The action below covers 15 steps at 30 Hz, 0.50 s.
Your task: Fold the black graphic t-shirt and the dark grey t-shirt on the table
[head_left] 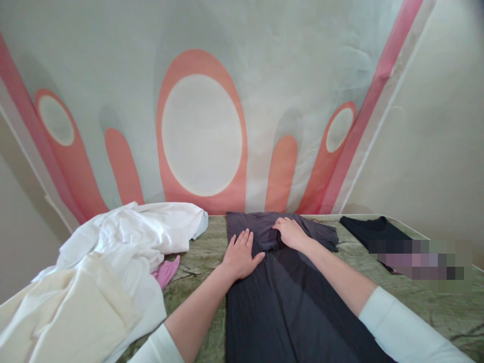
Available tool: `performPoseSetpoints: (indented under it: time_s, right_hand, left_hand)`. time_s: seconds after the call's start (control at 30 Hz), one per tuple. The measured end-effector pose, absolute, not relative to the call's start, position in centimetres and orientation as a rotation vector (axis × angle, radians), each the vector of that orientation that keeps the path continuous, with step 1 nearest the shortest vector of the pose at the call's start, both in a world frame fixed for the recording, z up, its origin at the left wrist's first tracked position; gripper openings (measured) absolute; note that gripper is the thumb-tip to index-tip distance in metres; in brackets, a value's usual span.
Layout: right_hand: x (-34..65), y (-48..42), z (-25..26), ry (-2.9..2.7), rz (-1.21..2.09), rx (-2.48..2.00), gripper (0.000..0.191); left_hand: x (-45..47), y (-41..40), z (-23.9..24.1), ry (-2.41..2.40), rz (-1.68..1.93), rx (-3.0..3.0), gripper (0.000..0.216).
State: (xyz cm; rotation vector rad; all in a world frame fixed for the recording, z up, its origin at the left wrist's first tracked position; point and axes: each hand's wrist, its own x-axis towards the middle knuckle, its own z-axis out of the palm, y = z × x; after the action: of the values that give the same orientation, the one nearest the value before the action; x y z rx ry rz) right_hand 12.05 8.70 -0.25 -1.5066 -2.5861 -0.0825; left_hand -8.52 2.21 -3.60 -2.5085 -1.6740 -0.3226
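A long dark garment (280,307) lies lengthwise on the table in front of me, black along its lower part. Its far end (249,224) is a greyer, bunched section with a loose flap stretching to the right. My left hand (242,257) rests flat on the left edge of the cloth, fingers spread and thumb out. To its right, my right hand (291,233) has curled fingers gripping the fabric around the fold where the grey and black parts meet. The fingertips of that hand are partly hidden by the cloth.
A heap of white clothes (151,227) with a cream piece (71,307) and a pink piece (166,271) covers the table's left side. A folded black top (372,232) lies at the right, near a blurred patch. Behind the wood-patterned table (204,297) stands a wall with a printed backdrop (257,60).
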Motion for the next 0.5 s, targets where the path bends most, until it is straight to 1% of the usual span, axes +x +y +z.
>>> performPoseSetpoints:
  time_s: [0.1, 0.27, 0.33, 0.43, 0.5]
  right_hand:
    - [11.9, 8.7, -0.3, -2.638, -0.041, -1.399, 0.050]
    - [11.9, 9.7, -0.4, -2.532, -0.091, -1.574, 0.042]
    - [11.2, 10.3, -0.4, -2.559, -0.050, -1.506, 0.043]
    - [9.6, 11.1, -0.7, -2.693, 0.251, -1.217, 0.044]
    - [8.7, 11.6, -0.9, -2.752, 0.478, -1.116, 0.049]
  left_hand:
    - [-8.5, 1.9, -3.0, -1.650, -0.338, -2.537, 0.067]
    - [-8.3, 1.6, -1.9, -1.473, -0.316, -2.687, 0.049]
    - [-8.3, 1.5, -1.6, -1.448, -0.304, -2.725, 0.048]
    - [-8.3, 1.5, -1.3, -1.433, -0.314, -2.743, 0.048]
    - [-8.3, 1.5, -1.3, -1.417, -0.321, -2.754, 0.049]
